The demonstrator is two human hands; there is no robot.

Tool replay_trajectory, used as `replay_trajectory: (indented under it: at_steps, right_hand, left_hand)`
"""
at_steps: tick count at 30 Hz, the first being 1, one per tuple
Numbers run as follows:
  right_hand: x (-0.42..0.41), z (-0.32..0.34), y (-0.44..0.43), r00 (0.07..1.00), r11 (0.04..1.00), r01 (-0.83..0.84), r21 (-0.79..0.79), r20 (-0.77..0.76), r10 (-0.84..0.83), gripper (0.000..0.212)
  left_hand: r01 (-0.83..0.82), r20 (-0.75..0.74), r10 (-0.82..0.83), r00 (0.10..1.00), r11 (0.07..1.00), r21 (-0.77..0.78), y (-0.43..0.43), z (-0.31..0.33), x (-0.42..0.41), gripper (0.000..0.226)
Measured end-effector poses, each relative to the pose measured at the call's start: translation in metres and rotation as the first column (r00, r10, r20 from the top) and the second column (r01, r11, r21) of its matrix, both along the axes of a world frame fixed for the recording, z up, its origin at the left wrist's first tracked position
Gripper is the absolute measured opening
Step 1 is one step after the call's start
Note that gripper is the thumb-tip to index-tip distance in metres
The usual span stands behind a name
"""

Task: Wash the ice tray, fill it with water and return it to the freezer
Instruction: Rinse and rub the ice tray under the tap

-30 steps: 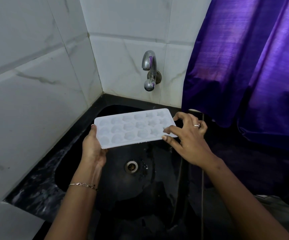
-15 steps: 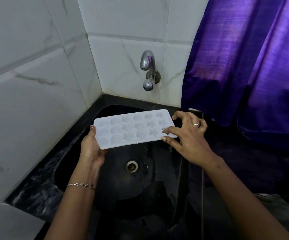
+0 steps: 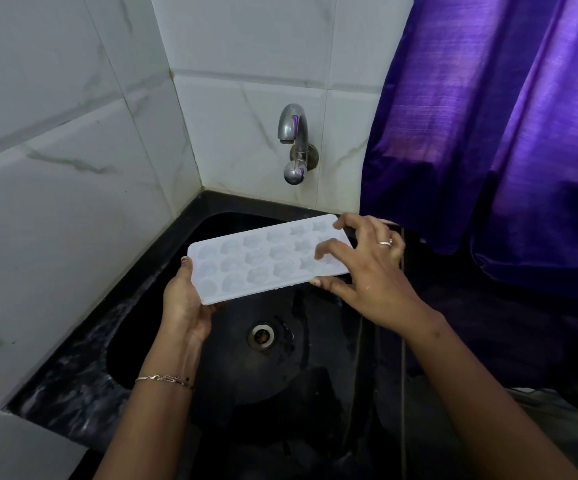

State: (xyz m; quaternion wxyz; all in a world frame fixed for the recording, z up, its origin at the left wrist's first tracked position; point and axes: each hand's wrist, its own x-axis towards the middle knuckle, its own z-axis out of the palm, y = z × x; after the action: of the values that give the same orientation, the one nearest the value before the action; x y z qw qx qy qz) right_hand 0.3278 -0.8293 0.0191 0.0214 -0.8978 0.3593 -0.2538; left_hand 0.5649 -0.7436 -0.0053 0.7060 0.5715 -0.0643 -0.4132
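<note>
The white ice tray (image 3: 270, 258) is held level above the black sink (image 3: 232, 375), cavities facing up, its long side running from lower left to upper right. It is clear of the basin floor and sits below and slightly left of the tap (image 3: 294, 143), which is not running.

The left hand (image 3: 185, 299) grips the tray's near-left short end, palm under the edge and thumb tip over the rim. The right hand (image 3: 367, 271) is at the far-right end: fingers spread and half curled over the top of the cavities, thumb against the near long edge. Whether it carries any of the tray's weight cannot be told. A ring (image 3: 385, 242) shows on that hand, and a thin bracelet (image 3: 164, 380) on the left wrist.

The drain (image 3: 261, 336) lies directly below the tray's near edge. White marbled tiles (image 3: 72, 168) line the corner behind. A purple curtain (image 3: 505, 133) hangs at right, reaching the sink's edge.
</note>
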Motion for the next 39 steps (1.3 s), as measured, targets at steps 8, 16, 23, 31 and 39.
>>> replay_trajectory:
  at_steps: [8, 16, 23, 31, 39]
  right_hand:
    - [0.007, -0.007, 0.001, 0.996, 0.993, -0.077, 0.090, -0.036, 0.081, 0.033]
    - [0.003, -0.012, 0.006, 0.996, 0.998, 0.057, -0.001, -0.070, -0.057, 0.037]
    - [0.002, -0.018, 0.004, 0.998, 0.998, 0.033, 0.051, -0.048, -0.030, 0.036]
    - [0.003, -0.015, 0.003, 0.997, 1.000, 0.023, -0.015, -0.075, -0.024, 0.038]
    - [0.009, -0.008, 0.006, 0.999, 0.999, -0.012, 0.043, 0.032, 0.011, 0.044]
  left_hand:
    - [-0.014, 0.037, 0.015, 0.999, 1.000, -0.017, -0.001, 0.007, -0.003, 0.032]
    - [0.017, 0.050, -0.016, 0.999, 1.000, -0.019, -0.004, 0.009, -0.008, 0.033]
    - [0.039, 0.059, -0.039, 0.997, 0.999, 0.001, -0.006, 0.008, -0.006, 0.034]
    - [0.063, 0.079, -0.061, 0.995, 0.998, -0.020, -0.008, 0.011, -0.005, 0.036]
    - [0.062, 0.045, -0.061, 0.997, 0.998, -0.012, -0.009, 0.007, -0.007, 0.036]
